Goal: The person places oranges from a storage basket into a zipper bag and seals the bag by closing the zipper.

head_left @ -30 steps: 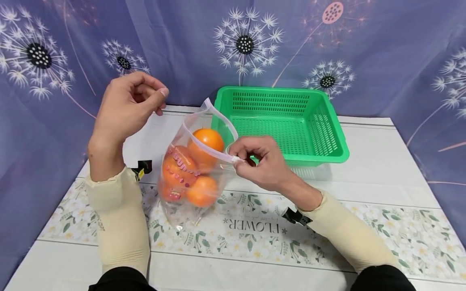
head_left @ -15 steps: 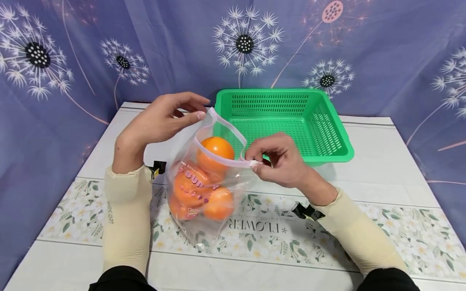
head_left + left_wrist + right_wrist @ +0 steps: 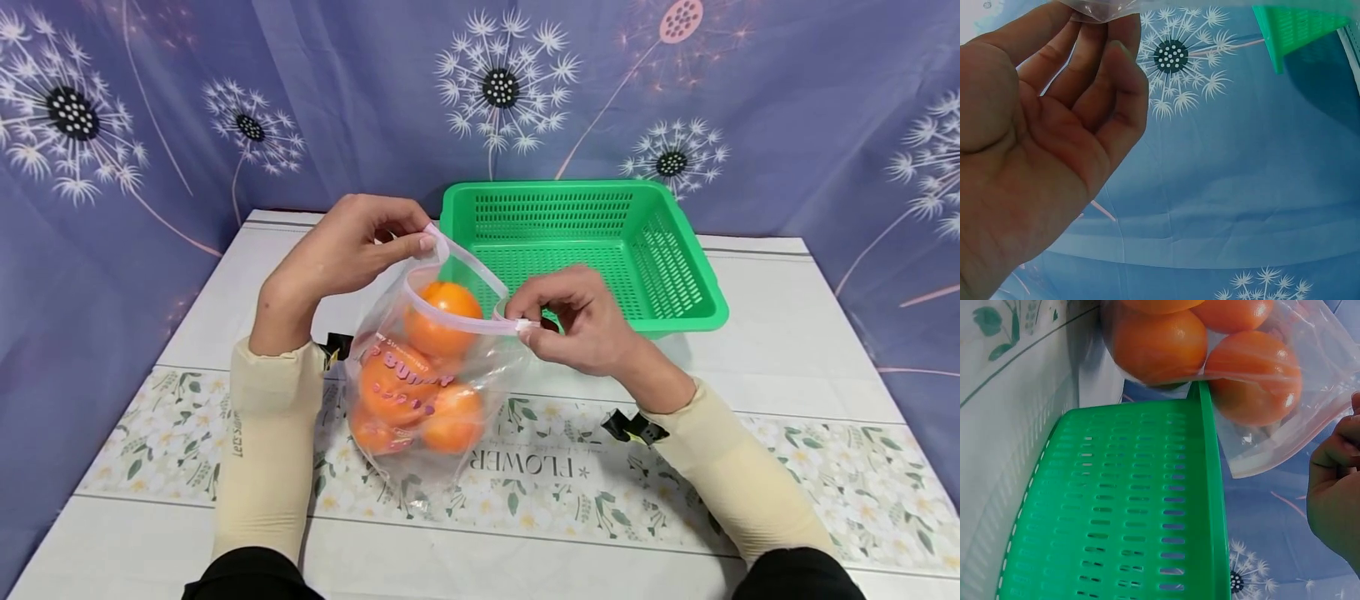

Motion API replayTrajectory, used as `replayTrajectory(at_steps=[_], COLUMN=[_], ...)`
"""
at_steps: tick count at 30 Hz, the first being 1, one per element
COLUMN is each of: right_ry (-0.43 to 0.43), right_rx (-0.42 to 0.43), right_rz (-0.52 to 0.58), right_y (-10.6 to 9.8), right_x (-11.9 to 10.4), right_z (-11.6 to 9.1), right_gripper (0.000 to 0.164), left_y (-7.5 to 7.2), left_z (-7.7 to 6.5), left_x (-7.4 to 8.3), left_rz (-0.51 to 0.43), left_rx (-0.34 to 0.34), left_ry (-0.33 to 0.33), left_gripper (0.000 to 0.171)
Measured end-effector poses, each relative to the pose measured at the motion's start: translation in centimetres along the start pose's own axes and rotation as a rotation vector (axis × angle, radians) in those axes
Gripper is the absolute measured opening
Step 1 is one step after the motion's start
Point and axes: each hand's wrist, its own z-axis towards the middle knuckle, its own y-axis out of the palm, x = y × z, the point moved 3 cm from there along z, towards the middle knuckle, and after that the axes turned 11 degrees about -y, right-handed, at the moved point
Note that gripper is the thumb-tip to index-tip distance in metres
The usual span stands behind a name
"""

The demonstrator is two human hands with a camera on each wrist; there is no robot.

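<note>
A clear zip bag (image 3: 420,471) with a pale pink zip edge and pink print hangs between my hands, its mouth spread apart. Several oranges (image 3: 444,320) lie inside it. At the bag's far left corner, my left hand (image 3: 367,242) pinches the edge between thumb and fingers; the left wrist view shows those fingertips on the plastic. My right hand (image 3: 581,321) pinches the zip edge by the white slider (image 3: 525,326) at the other end. In the right wrist view, oranges (image 3: 1254,378) bulge through the plastic beside the right hand (image 3: 1338,481).
A green perforated basket (image 3: 712,287) stands behind the bag and the right hand, near the back of the table. The white tabletop (image 3: 525,558) has a flower-printed strip. A blue-purple dandelion curtain (image 3: 360,100) hangs behind and at both sides.
My left hand has come down and right from above the bag and now pinches its far corner. My right hand, still on the zip edge, has shifted right with the bag.
</note>
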Motion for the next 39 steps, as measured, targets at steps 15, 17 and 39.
replayTrajectory(at_steps=[15, 17, 39], right_ry=[0.120, 0.136, 0.213], right_rx=[0.082, 0.095, 0.139], right_rz=[-0.096, -0.114, -0.185], right_y=[-2.4, -2.7, -4.2], right_x=[1.2, 1.3, 0.8], right_z=[-0.5, -0.6, -0.6], right_gripper=[0.014, 0.014, 0.013], left_y=[-1.8, -2.3, -5.5], left_z=[-0.8, -1.1, -4.6], left_x=[-0.8, -0.8, -0.5], left_rz=[0.058, 0.064, -0.025], left_rx=[0.125, 0.138, 0.018], left_ry=[-0.047, -0.063, -0.106], left_gripper=[0.008, 0.011, 0.013])
